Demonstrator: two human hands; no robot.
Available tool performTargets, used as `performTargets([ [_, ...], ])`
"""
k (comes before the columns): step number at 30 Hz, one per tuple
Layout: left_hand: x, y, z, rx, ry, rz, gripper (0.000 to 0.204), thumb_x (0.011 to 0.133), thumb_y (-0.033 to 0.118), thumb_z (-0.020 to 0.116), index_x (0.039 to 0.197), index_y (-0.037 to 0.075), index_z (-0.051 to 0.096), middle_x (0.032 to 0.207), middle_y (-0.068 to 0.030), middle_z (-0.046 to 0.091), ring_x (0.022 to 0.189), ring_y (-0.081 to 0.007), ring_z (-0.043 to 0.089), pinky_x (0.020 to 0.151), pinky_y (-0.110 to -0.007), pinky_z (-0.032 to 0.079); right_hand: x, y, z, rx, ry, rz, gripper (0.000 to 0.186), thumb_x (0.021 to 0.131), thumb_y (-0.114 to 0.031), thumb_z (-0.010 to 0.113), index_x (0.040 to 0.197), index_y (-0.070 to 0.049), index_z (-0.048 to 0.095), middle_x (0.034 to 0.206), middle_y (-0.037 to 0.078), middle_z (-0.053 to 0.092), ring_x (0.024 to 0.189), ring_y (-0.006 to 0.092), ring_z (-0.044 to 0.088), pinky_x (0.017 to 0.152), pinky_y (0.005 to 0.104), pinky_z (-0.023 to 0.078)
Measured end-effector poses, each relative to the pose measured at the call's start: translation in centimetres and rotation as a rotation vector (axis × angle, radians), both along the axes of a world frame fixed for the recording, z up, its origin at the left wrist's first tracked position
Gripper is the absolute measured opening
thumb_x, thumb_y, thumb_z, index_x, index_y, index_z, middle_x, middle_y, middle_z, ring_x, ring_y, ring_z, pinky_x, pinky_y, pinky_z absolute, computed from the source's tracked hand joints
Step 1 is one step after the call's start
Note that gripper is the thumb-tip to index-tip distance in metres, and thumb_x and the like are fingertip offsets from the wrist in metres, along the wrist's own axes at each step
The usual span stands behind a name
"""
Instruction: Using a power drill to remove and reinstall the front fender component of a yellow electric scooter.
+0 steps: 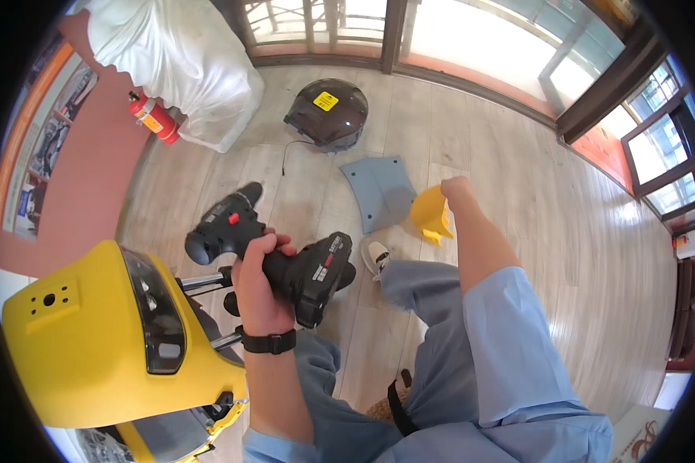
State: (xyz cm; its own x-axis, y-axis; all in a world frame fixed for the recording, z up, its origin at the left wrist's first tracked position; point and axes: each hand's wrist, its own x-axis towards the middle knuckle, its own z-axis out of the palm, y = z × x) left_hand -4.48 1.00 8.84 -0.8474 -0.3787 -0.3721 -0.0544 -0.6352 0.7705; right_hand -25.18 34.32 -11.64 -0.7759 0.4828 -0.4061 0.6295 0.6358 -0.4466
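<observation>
In my left hand [261, 282] is a black cordless drill [222, 224], its handle wrapped by my fingers. The drill's battery [326, 270] points toward the middle of the view and its body toward the far left. Stretched out ahead, my right hand [457, 190] grips the upper edge of a curved yellow plastic panel [429, 212]. Beside this panel, a bent grey-blue sheet [378, 193] with dark holes near its corners lies on the floor. Part of the yellow panel overlaps the sheet's right edge in view.
Close on my left stands a yellow scooter or similar vehicle [85, 332] with a dark lamp. A dark, glossy rounded case [328, 119] sits farther off on the wooden floor [510, 193]. A red fire extinguisher [154, 118] stands by a white-draped object [185, 69]. Glass doors [486, 46] line the back.
</observation>
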Motion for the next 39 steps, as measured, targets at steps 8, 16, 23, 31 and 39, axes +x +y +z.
performTargets([
  [8,0.2,-1.2,-1.2,0.413,-0.200,-0.055,0.017,0.084,0.012,0.061,0.095,0.001,0.056,0.087,-0.0075,0.060,0.078,-0.0147,0.058,0.073,-0.031,0.053,-1.9,-5.7,-2.7,0.067,0.159,-0.246,0.032,0.093,-0.031,0.051,0.103,-0.005,0.066,0.101,0.017,0.069,0.096,0.0332,0.066,0.079,0.0430,0.053],
  [16,-0.7,-0.6,-1.8,0.498,-0.339,-0.111,0.019,0.083,0.011,0.063,0.098,0.001,0.056,0.088,-0.0079,0.060,0.079,-0.0148,0.059,0.074,-0.033,0.055,3.0,-17.0,-9.6,0.091,0.537,0.008,0.021,0.092,-0.027,0.053,0.087,-0.008,0.060,0.079,0.019,0.065,0.076,0.0393,0.063,0.065,0.0504,0.047],
  [23,-0.4,-0.9,-1.5,0.437,-0.376,-0.107,0.023,0.083,0.011,0.062,0.103,0.001,0.054,0.088,-0.0083,0.060,0.078,-0.0151,0.060,0.072,-0.032,0.055,9.8,-23.1,-13.5,0.061,0.409,0.334,0.019,0.089,-0.027,0.058,0.093,-0.009,0.063,0.081,0.020,0.062,0.083,0.0387,0.061,0.068,0.0486,0.047],
  [31,0.4,-0.8,-2.1,0.416,-0.406,-0.106,0.025,0.084,0.012,0.064,0.103,0.002,0.052,0.090,-0.0095,0.060,0.077,-0.0169,0.061,0.071,-0.032,0.055,8.3,-19.3,-21.4,-0.066,0.083,0.681,0.023,0.085,-0.024,0.061,0.105,-0.012,0.064,0.098,0.019,0.065,0.092,0.0378,0.062,0.078,0.0479,0.050],
  [39,0.1,1.8,-2.9,0.290,-0.203,-0.217,0.016,0.084,0.014,0.061,0.090,0.000,0.058,0.080,-0.0080,0.062,0.073,-0.0153,0.061,0.069,-0.029,0.052,-1.0,-16.9,-15.4,-0.050,-0.176,1.040,0.052,0.081,-0.029,0.064,0.127,-0.005,0.054,0.117,0.020,0.063,0.107,0.0326,0.061,0.093,0.0402,0.048],
])
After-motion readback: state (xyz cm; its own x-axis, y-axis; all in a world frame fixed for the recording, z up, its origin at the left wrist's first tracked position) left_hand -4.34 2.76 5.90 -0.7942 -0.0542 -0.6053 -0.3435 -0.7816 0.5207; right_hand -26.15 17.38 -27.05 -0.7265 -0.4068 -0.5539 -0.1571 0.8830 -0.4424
